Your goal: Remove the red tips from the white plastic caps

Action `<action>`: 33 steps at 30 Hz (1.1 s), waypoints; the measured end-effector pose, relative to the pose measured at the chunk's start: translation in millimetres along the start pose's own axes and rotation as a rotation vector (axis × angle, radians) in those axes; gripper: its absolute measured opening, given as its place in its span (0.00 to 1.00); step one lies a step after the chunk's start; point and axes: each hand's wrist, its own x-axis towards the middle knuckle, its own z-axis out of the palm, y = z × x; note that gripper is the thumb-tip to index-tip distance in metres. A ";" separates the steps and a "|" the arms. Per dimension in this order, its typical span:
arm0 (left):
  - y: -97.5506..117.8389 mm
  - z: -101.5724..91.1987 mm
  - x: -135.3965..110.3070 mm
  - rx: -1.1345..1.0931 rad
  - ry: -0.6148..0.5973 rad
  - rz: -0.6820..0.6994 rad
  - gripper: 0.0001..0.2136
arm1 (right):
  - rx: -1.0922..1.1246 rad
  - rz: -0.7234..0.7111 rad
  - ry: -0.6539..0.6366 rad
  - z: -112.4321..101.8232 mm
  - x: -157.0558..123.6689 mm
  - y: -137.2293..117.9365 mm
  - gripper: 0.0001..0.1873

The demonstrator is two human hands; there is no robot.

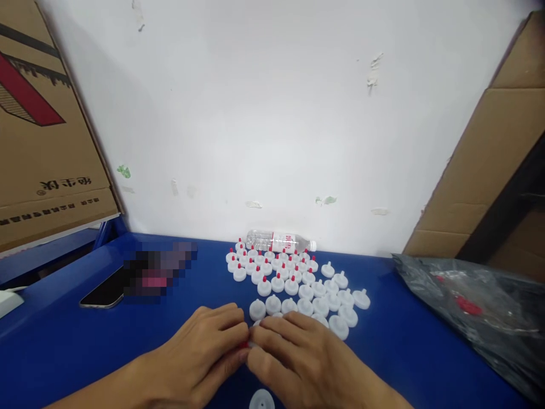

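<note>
My left hand [213,343] and my right hand [298,352] meet above the near side of the table. Between the left thumb and fingers a small red tip cap [243,344] shows. The right fingers close round a white nozzle cap, mostly hidden, against the red piece. Just beyond the hands stand several white nozzle caps [304,307] with bare spouts. Farther back are several white nozzle caps with red tips [292,285]. One loose white cap [261,400] lies below the hands at the bottom edge.
A clear plastic bottle [264,241] lies on its side by the white wall [264,113]. A phone [104,288] rests left on the blue table [183,307]. At right lies a dark plastic bag [451,318] with red pieces. Cardboard boxes [46,153] flank the table.
</note>
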 end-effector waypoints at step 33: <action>-7.5 -1.9 7.2 0.030 0.029 -0.192 0.13 | 0.043 0.785 -0.412 -12.8 -87.1 102.1 0.31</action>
